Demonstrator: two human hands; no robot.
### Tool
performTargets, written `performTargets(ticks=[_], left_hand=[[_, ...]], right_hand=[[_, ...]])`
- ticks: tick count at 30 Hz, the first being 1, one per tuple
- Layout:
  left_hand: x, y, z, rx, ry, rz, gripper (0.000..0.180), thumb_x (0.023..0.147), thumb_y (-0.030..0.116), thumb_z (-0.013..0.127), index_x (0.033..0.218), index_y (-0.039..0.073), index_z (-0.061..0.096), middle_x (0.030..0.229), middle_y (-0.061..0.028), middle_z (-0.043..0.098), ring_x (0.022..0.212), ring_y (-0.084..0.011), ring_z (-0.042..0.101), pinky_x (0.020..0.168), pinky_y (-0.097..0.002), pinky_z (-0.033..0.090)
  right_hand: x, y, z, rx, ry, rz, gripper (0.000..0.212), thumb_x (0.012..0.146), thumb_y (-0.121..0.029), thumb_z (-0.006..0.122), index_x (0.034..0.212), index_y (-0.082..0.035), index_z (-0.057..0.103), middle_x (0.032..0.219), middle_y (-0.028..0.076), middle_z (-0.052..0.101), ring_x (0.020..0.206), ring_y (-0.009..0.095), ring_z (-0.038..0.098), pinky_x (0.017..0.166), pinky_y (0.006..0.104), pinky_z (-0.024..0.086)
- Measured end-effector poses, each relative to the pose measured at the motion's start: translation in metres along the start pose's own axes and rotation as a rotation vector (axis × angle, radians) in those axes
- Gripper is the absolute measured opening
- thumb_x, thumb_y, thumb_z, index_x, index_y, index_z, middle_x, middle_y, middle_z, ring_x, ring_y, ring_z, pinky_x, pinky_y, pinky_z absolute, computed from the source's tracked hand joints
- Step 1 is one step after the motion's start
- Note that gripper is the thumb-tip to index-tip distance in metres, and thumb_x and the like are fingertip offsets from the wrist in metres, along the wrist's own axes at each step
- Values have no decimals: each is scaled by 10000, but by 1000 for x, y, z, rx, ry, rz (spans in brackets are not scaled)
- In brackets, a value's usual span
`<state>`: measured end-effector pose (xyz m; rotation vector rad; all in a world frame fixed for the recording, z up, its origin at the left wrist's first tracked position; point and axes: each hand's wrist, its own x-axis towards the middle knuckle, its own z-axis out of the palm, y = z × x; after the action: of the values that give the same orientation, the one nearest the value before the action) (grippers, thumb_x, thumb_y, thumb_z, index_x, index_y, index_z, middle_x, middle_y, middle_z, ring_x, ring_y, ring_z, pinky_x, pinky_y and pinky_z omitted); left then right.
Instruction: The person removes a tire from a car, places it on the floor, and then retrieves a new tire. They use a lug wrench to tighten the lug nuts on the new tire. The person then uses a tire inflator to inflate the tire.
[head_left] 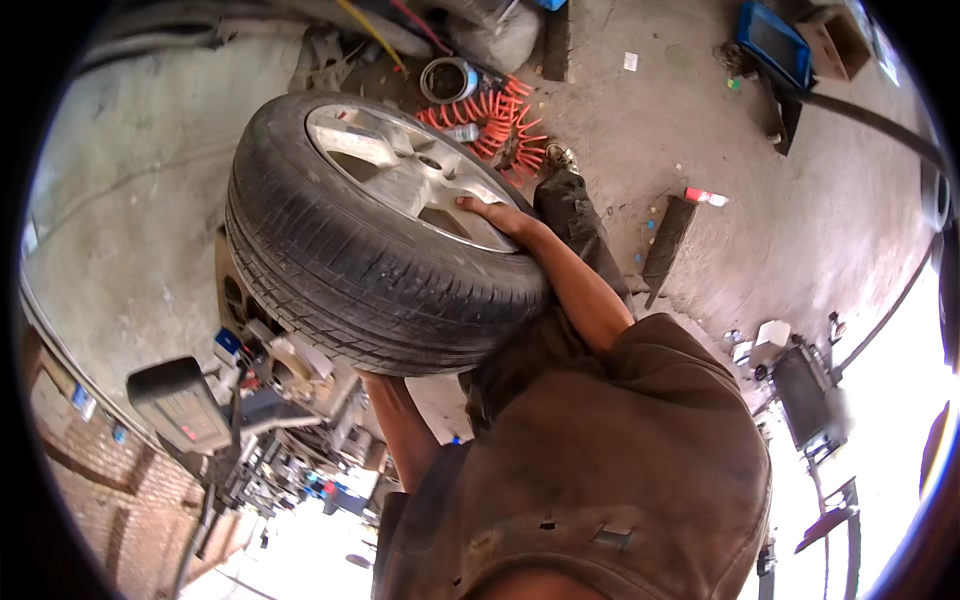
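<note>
A car wheel (390, 255), a worn black tyre on a silver alloy rim, is held tilted in front of my body. My right hand (492, 216) grips the rim on its right side, with the thumb on the metal and the other fingers down in a gap between spokes. From beneath, my left hand (368, 378) bears against the tyre's tread on the near side. Most of that hand, fingers included, is hidden behind the tyre.
A coiled orange air hose (495, 125) lies on the floor beyond the wheel, beside a round metal ring (448, 80). To the right are a dark bar (668, 245) and a blue tray (775, 45). Cluttered tools and a grey boxy machine part (180, 400) stand at left.
</note>
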<state>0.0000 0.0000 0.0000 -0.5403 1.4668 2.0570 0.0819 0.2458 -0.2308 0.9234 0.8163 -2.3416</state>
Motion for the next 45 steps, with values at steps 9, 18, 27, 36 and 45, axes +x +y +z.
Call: performTargets(ticks=[9, 18, 27, 36, 45], left_hand=[[21, 14, 77, 362, -28, -50, 686, 1012, 567, 416, 1487, 73, 444, 1437, -133, 539, 1274, -328, 539, 1055, -474, 489], [55, -11, 59, 504, -366, -307, 688, 1013, 584, 376, 1490, 93, 447, 1450, -119, 524, 1280, -324, 540, 1037, -466, 500], [29, -125, 93, 669, -498, -508, 644, 1040, 560, 306, 1514, 140, 424, 1450, -91, 532, 1309, -297, 530, 1030, -482, 498], [51, -262, 194, 912, -656, -618, 609, 1045, 532, 382, 1493, 129, 469, 1458, -61, 552, 1300, -282, 541, 1055, -456, 474], [135, -396, 272, 1248, -560, -518, 746, 1012, 648, 353, 1556, 138, 384, 1552, -76, 460, 1357, -319, 493, 1114, -476, 415]], right_hand=[[-63, 28, -1, 286, 253, -247, 862, 868, -684, 626, 1393, -3, 576, 1307, 175, 642, 1137, 253, 620, 1007, 328, 433], [-50, 149, 0, 766, 386, -437, 840, 912, -614, 621, 1419, 48, 521, 1328, 181, 629, 1164, 248, 616, 1011, 343, 440], [-56, 298, -47, 1030, 459, -546, 873, 904, -677, 580, 1423, 25, 544, 1386, 195, 602, 1205, 283, 608, 1050, 373, 423], [-122, 287, -108, 1125, 735, -474, 850, 911, -644, 557, 1465, -2, 501, 1415, 216, 569, 1240, 301, 568, 1074, 391, 388], [-77, 277, -225, 1256, 641, -414, 803, 983, -600, 446, 1510, 5, 420, 1483, 213, 496, 1317, 288, 506, 1121, 388, 353]])
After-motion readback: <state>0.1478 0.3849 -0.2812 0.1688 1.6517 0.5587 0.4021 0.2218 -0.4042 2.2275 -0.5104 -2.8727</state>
